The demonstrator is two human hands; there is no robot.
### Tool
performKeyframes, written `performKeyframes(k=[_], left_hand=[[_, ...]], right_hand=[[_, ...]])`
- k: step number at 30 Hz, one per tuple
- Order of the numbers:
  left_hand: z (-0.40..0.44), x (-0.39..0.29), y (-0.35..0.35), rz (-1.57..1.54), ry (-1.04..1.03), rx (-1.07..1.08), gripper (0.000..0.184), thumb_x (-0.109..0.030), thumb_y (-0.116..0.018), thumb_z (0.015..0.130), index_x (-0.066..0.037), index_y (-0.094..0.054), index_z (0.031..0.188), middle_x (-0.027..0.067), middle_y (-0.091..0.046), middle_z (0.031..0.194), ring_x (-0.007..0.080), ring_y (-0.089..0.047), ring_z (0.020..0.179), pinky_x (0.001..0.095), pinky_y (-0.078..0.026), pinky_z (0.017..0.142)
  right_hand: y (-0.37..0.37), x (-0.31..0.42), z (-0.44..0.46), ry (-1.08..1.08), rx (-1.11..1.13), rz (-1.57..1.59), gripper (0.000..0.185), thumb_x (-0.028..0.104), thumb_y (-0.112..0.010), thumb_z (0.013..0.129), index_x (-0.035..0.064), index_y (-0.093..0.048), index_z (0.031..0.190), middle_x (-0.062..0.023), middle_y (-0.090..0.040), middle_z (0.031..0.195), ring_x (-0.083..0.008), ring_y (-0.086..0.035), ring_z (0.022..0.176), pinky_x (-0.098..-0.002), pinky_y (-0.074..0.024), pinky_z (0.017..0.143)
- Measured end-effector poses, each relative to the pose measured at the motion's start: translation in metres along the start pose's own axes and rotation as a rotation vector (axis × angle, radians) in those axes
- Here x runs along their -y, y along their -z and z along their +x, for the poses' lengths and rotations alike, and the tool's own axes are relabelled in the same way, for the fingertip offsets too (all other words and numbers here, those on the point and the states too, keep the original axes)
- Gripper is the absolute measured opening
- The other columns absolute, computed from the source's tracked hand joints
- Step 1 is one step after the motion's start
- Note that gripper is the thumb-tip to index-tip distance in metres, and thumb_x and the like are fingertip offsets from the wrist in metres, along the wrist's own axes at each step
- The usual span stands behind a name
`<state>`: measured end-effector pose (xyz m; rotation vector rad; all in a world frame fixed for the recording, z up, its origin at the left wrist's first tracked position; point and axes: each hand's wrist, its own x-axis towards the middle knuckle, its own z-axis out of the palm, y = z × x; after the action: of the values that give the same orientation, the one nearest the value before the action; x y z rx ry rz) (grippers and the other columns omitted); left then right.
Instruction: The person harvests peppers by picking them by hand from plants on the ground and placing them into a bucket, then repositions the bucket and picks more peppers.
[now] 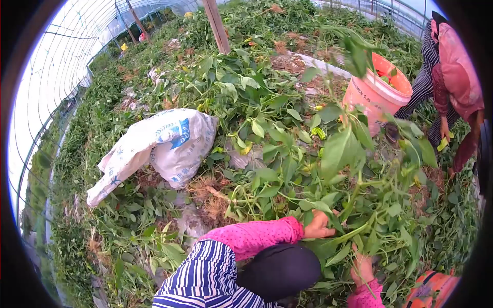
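Note:
My left hand point(319, 225) is closed around part of an uprooted-looking pepper plant point(359, 226), at the end of a pink dotted sleeve. Its leafy branches spread up and to the right. Below it, my right hand point(362, 267) reaches up among the leaves, a finger stretched along the stems. Foliage covers some of its fingers, and nothing shows in it. My dark knee and a blue-and-white striped garment point(200, 269) are just left of the hands.
A white printed sack point(177, 146) lies on the plants to the left. A pink bucket point(375, 92) with red and green peppers stands ahead right. Beside it a person point(454, 72) bends, holding a yellow-green pepper point(444, 142). An orange container point(432, 288) is at lower right; a wooden post point(216, 28) stands behind.

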<state>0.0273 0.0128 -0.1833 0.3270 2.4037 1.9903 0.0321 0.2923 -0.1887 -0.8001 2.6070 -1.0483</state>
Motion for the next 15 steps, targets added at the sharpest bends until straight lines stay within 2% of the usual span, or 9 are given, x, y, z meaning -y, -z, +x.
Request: performKeyframes(k=[3, 5, 7, 9, 10, 11, 12, 13, 15], left_hand=[[-0.002, -0.041, 0.053, 0.097, -0.015, -0.090, 0.062, -0.010, -0.067, 0.073, 0.009, -0.039, 0.126, 0.0131, -0.058, 0.108, 0.0156, -0.050, 0.102, 0.0304, -0.040, 0.090], [-0.011, -0.062, 0.081, 0.094, -0.086, -0.262, 0.059, -0.009, -0.067, 0.073, 0.008, -0.042, 0.124, 0.0125, -0.057, 0.111, 0.0163, -0.051, 0.102, 0.0302, -0.040, 0.092], [-0.016, -0.085, 0.109, -0.021, -0.120, -0.361, 0.054, -0.009, -0.067, 0.073, 0.005, -0.046, 0.121, 0.0111, -0.059, 0.107, 0.0162, -0.055, 0.096, 0.0298, -0.044, 0.087], [-0.024, -0.113, 0.137, -0.126, -0.059, -0.387, 0.048, -0.007, -0.065, 0.076, 0.003, -0.048, 0.119, 0.0098, -0.059, 0.107, 0.0158, -0.054, 0.098, 0.0297, -0.045, 0.086], [-0.026, -0.126, 0.147, -0.117, 0.023, -0.376, 0.045, -0.004, -0.063, 0.078, 0.003, -0.048, 0.120, 0.0095, -0.058, 0.111, 0.0161, -0.052, 0.105, 0.0302, -0.043, 0.088], [-0.021, -0.082, 0.155, -0.679, -0.162, -0.456, 0.043, -0.006, -0.064, 0.079, 0.001, -0.049, 0.119, 0.0090, -0.056, 0.114, 0.0162, -0.052, 0.103, 0.0303, -0.044, 0.086], [-0.015, -0.099, 0.169, -0.065, -0.177, -0.460, 0.043, -0.007, -0.065, 0.079, 0.001, -0.048, 0.118, 0.0101, -0.053, 0.117, 0.0172, -0.051, 0.104, 0.0302, -0.045, 0.085], [-0.004, -0.095, 0.177, -0.030, -0.190, -0.595, 0.040, -0.009, -0.065, 0.079, 0.001, -0.050, 0.115, 0.0101, -0.056, 0.112, 0.0164, -0.053, 0.100, 0.0296, -0.045, 0.082], [0.036, -0.052, 0.214, 0.107, -0.158, -0.656, 0.037, -0.012, -0.067, 0.078, 0.002, -0.053, 0.109, 0.0095, -0.060, 0.100, 0.0151, -0.056, 0.089, 0.0290, -0.047, 0.076]], right_hand=[[0.016, 0.027, 0.031, -0.112, 0.340, -0.404, 0.050, 0.002, -0.051, 0.072, 0.0060, -0.050, 0.122, -0.0134, -0.061, 0.104, -0.0319, -0.055, 0.100, -0.0416, -0.0408, 0.090], [0.004, 0.035, 0.050, 0.002, 0.227, 0.142, 0.051, 0.007, -0.052, 0.072, 0.0095, -0.050, 0.123, -0.0123, -0.055, 0.117, -0.0290, -0.051, 0.109, -0.0402, -0.0392, 0.094], [0.006, 0.078, 0.086, 0.191, 0.092, 0.292, 0.050, 0.001, -0.059, 0.072, 0.0075, -0.050, 0.121, -0.0094, -0.054, 0.119, -0.0240, -0.054, 0.105, -0.0364, -0.0416, 0.093], [0.028, 0.157, 0.123, -0.070, 0.135, 0.996, 0.050, -0.002, -0.065, 0.075, 0.0045, -0.048, 0.122, -0.0063, -0.054, 0.119, -0.0173, -0.054, 0.103, -0.0325, -0.0424, 0.092], [0.038, 0.182, 0.140, -0.096, 0.150, 1.029, 0.049, -0.001, -0.065, 0.077, 0.0032, -0.047, 0.122, -0.0060, -0.054, 0.119, -0.0153, -0.053, 0.104, -0.0308, -0.0421, 0.092], [0.046, 0.200, 0.159, -0.118, 0.169, 1.060, 0.047, -0.001, -0.065, 0.079, 0.0020, -0.046, 0.123, -0.0056, -0.053, 0.119, -0.0133, -0.051, 0.104, -0.0291, -0.0419, 0.092], [0.046, 0.203, 0.181, 0.050, 0.215, 0.906, 0.055, -0.004, -0.062, 0.079, 0.0020, -0.040, 0.129, -0.0081, -0.051, 0.123, -0.0184, -0.052, 0.109, -0.0304, -0.0434, 0.092], [0.049, 0.202, 0.202, 0.132, 0.190, 0.823, 0.056, -0.004, -0.063, 0.078, 0.0021, -0.041, 0.129, -0.0080, -0.051, 0.123, -0.0183, -0.052, 0.108, -0.0307, -0.0429, 0.092], [0.069, 0.219, 0.224, -0.095, 0.143, 0.682, 0.048, 0.005, -0.063, 0.080, -0.0010, -0.045, 0.125, -0.0105, -0.054, 0.121, -0.0162, -0.054, 0.102, -0.0290, -0.0434, 0.088]])
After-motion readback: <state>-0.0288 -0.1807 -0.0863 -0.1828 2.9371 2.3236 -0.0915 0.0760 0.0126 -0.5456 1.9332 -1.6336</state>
